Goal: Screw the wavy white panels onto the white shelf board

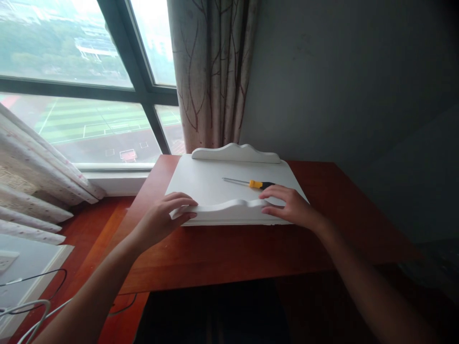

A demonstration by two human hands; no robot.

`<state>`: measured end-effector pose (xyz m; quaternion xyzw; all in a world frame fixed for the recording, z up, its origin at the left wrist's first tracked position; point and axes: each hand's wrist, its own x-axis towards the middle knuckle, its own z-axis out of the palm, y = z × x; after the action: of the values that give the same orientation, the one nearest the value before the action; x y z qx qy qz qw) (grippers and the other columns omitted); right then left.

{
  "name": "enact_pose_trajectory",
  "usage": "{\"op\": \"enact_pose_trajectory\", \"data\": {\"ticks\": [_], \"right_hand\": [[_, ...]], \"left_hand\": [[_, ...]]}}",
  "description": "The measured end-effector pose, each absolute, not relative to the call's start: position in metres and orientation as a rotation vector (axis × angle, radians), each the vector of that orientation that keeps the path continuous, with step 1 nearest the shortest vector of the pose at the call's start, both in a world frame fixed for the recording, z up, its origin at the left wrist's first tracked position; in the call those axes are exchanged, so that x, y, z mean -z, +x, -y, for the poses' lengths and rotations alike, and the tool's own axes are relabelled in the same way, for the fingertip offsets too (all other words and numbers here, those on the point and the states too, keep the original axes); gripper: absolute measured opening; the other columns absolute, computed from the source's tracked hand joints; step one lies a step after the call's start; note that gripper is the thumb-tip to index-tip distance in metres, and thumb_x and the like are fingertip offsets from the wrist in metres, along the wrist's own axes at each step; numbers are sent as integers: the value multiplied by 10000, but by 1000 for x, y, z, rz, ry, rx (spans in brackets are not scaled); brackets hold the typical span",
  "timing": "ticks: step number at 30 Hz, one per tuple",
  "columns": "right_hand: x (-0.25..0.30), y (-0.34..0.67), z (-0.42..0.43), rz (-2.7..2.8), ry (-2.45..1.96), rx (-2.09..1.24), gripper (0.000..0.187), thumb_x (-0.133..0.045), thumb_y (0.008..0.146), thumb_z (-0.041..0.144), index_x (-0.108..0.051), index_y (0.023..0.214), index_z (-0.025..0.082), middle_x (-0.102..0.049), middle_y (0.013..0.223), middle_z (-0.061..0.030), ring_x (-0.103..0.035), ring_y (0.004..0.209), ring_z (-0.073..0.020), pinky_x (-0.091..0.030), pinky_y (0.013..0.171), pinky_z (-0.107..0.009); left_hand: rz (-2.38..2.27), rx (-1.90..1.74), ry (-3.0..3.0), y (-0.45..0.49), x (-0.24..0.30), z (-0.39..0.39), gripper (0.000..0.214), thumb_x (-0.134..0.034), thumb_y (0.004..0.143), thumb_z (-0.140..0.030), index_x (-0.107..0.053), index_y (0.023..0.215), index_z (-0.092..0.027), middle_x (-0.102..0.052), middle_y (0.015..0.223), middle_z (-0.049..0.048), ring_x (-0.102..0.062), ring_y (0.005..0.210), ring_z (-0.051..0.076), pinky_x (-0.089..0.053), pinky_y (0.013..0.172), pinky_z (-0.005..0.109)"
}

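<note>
On the table lies a white board [201,179] with rounded far corners. A wavy-topped white strip [229,212] stands along its near edge, and a matching wavy strip [236,154] stands along the far edge. My left hand [175,210] grips the left end of the near strip between thumb and fingers. At the strip's right end, my right hand [287,205] has its thumb in front and fingers behind, closed round it. A screwdriver [255,184] with a yellow and black handle lies on the board just beyond my right fingers, its shaft pointing left.
The reddish-brown wooden table [229,258] extends on both sides of the board. A window [89,119] and a patterned curtain [215,71] are behind it. Cables [39,308] hang at the lower left, near a wall socket [7,260].
</note>
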<state>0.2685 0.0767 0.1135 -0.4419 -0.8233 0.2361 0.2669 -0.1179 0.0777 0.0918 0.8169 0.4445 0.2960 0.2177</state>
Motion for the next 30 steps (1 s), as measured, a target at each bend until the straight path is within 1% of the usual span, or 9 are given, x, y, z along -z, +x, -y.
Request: {"op": "enact_pose_trajectory", "data": {"ticks": [4,7,13,16,18,20,22,25,30], "right_hand": [[-111,262,-64,2280,-1295,-484,237,-670,933,479,-758,944,259,-754,988,-62,-687,959,-256,-525,858,-373],[-106,261,-62,2232,-1317,-428,230,-663,937,481,-759,946,272,-757,1005,-66,-681,984,-273,-527,866,-396],[-102,261,-57,2129,-1314,-515,266,-661,928,512,-766,978,273,-751,1028,-73,-677,1004,-273,-537,896,-414],[-106,268,-61,2072,-1291,-754,325,-633,937,528,-763,1057,257,-743,1107,-69,-682,1029,-244,-551,907,-380],[-105,279,-69,1977,-1324,-812,351,-614,943,513,-748,1135,252,-728,1184,-70,-680,1070,-233,-557,919,-366],[-98,293,-79,1861,-1431,-671,351,-641,916,468,-738,1165,242,-723,1199,-83,-685,1036,-232,-565,901,-374],[-85,309,-88,1771,-1562,-507,356,-670,873,415,-736,1164,221,-715,1198,-107,-686,934,-224,-574,851,-384],[-65,328,-97,1682,-1649,-493,370,-650,872,390,-729,1185,209,-706,1228,-128,-681,904,-215,-581,843,-395],[-60,335,-111,1722,-1615,-588,476,-676,863,345,-669,1329,251,-666,1355,-109,-675,883,-169,-588,859,-375]], "left_hand": [[-1231,-776,2311,-117,-97,-82,349,-612,918,-527,-765,971,-218,-744,1014,96,-688,909,233,-554,852,351],[-1229,-777,2311,-116,-99,-81,331,-625,914,-519,-765,963,-223,-743,999,88,-688,894,228,-551,841,345],[-1241,-802,2223,-115,-94,-77,335,-635,908,-523,-750,980,-217,-737,1021,93,-686,905,227,-550,856,343],[-1217,-818,2173,-118,-89,-75,366,-649,896,-546,-741,1035,-220,-729,1096,101,-684,993,245,-547,911,347],[-1251,-844,2128,-124,-84,-74,422,-639,894,-574,-726,1120,-227,-706,1215,113,-664,1117,271,-525,1002,365],[-1378,-924,2068,-133,-76,-74,505,-615,894,-606,-693,1219,-227,-655,1346,122,-605,1260,301,-468,1110,406],[-1559,-1037,1932,-144,-67,-74,584,-586,889,-645,-664,1280,-219,-625,1408,123,-570,1322,325,-445,1144,446],[-1647,-1108,1621,-157,-54,-75,641,-591,853,-693,-686,1262,-208,-661,1376,114,-590,1311,336,-497,1101,433],[-1534,-1077,1264,-166,-45,-78,655,-813,694,-600,-731,1227,-229,-759,1174,92,-698,1113,310,-621,861,351]]}}
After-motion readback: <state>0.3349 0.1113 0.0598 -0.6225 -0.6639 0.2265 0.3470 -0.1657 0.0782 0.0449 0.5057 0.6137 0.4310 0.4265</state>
